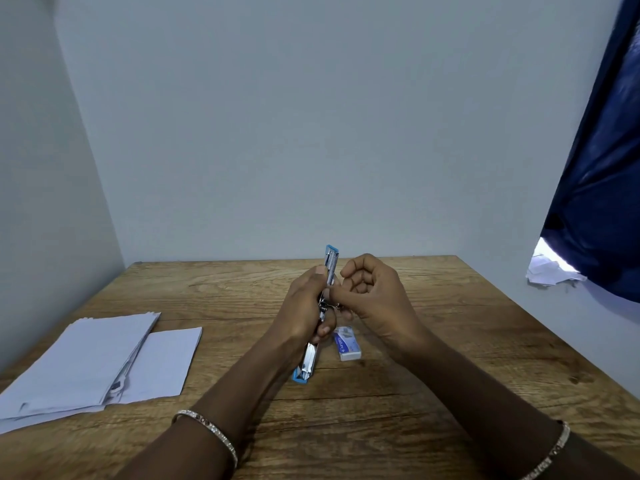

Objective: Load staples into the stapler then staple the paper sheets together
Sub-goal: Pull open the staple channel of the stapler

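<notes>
A blue and silver stapler, swung fully open into one long line, is held above the wooden table. My left hand grips it around its hinge. My right hand is beside it, thumb and fingertips pinched at the stapler's middle; whether they hold staples is hidden. A small white and blue staple box lies on the table just below my right hand. White paper sheets lie in loose piles at the left.
Grey walls close the table's far and left sides. A dark blue curtain hangs at the right, with crumpled white paper beneath it. Bangles circle both wrists.
</notes>
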`<act>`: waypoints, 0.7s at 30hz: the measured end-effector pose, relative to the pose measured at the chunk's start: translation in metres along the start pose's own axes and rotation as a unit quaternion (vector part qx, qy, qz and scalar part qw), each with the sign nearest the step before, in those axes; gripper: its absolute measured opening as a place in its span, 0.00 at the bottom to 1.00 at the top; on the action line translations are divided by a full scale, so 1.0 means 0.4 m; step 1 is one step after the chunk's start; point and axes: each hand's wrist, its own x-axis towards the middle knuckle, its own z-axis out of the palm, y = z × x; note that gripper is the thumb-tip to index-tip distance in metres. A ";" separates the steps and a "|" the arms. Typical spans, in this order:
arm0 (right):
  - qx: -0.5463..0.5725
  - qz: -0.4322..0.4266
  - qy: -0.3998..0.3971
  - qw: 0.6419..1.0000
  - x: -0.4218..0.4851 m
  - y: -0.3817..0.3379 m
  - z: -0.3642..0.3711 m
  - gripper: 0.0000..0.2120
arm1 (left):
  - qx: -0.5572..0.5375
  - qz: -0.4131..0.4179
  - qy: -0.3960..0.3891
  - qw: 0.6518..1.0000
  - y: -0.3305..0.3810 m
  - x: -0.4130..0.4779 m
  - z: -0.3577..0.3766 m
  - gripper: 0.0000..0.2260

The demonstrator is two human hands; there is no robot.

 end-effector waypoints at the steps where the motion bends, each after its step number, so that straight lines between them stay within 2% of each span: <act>1: -0.015 -0.011 0.005 1.000 -0.001 -0.003 0.000 0.14 | 0.002 -0.004 0.002 1.000 0.000 0.000 0.001 0.16; 10: -0.130 -0.074 0.025 0.988 -0.012 -0.034 0.000 0.07 | -0.054 -0.036 0.020 0.998 0.006 0.009 -0.015 0.15; 16: -0.168 -0.083 0.023 0.982 -0.009 -0.040 -0.007 0.05 | -0.027 -0.078 -0.009 0.997 0.011 0.010 -0.019 0.34; 21: -0.168 -0.071 -0.027 0.983 0.002 -0.039 -0.017 0.05 | -0.025 -0.089 -0.034 0.995 0.010 0.008 -0.021 0.35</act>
